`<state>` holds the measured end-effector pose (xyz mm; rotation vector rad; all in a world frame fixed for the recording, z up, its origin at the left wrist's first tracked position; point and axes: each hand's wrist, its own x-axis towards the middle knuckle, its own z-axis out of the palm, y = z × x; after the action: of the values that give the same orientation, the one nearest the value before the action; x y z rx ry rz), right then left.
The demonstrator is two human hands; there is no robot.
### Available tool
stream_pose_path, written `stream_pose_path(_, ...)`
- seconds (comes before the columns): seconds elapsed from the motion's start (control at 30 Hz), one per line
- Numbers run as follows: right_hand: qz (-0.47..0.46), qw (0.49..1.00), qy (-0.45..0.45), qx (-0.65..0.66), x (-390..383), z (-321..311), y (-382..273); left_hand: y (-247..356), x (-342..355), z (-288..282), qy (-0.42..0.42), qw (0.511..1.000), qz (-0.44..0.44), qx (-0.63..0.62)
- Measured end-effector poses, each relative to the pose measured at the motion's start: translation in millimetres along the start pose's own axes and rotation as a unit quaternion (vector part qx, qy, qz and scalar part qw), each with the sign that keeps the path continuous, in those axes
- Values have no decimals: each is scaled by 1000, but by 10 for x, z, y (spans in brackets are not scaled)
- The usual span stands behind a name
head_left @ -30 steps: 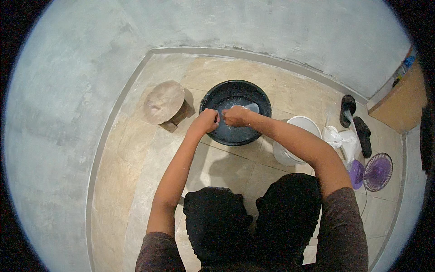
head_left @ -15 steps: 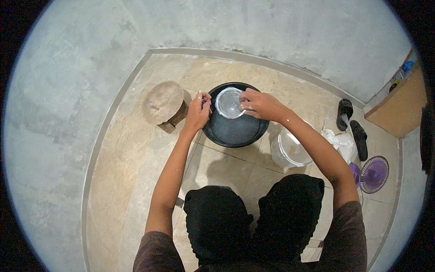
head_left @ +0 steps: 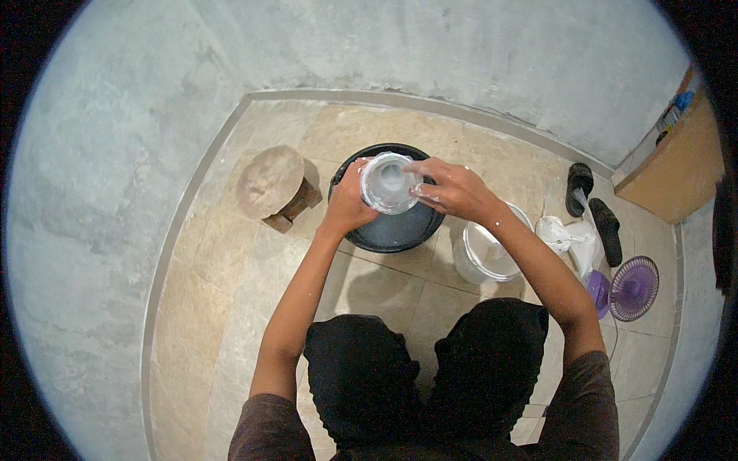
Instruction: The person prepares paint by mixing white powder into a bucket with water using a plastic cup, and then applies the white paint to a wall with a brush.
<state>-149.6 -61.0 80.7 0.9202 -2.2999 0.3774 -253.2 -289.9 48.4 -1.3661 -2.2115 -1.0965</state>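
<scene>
A clear plastic container (head_left: 388,196) with white smears on its rim is held up over a black basin (head_left: 400,235) of greyish liquid. My left hand (head_left: 351,201) is wrapped round the container's left side. My right hand (head_left: 453,190), flecked with white, grips its right rim with the fingertips. A white bucket (head_left: 483,263) stands on the floor just right of the basin, partly under my right forearm.
A round wooden stool (head_left: 269,177) stands left of the basin. To the right are black slides (head_left: 606,230), white bags (head_left: 586,247), a small purple fan (head_left: 634,288) with a cord, and a wooden cabinet (head_left: 669,165). Grey walls (head_left: 461,46) border the tiled floor (head_left: 207,323).
The container was raised from the basin. Over the last half second it moved slightly down, and my left hand shifted from the basin's left side onto the container.
</scene>
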Motion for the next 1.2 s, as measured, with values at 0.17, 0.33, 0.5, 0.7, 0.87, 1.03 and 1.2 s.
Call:
stream_pose_path(0.17,238,928,107,265,-51,34,-84,126,99,35,15,998,47,37)
stream_pose_path(0.33,247,941,25,231,-182,55,71,265,210,154,13,998,66,-12)
stream_pose_path(0.5,317,923,-2,219,-593,-171,193,535,320,301,-18,997,55,-42)
stream_pose_path(0.7,348,933,-46,82,-1072,-830,178,571,333,811,-164,979,-23,-121)
stream_pose_path(0.87,366,918,-148,-42,-1449,-1138,123,551,350,1294,-209,970,23,-123)
stream_pose_path(1.03,332,916,-190,-122,-1697,-1243,93,508,354,1619,-230,967,26,-104)
stream_pose_path(1.2,293,907,-226,-201,-1839,-1241,124,531,355,1643,-229,968,29,-101)
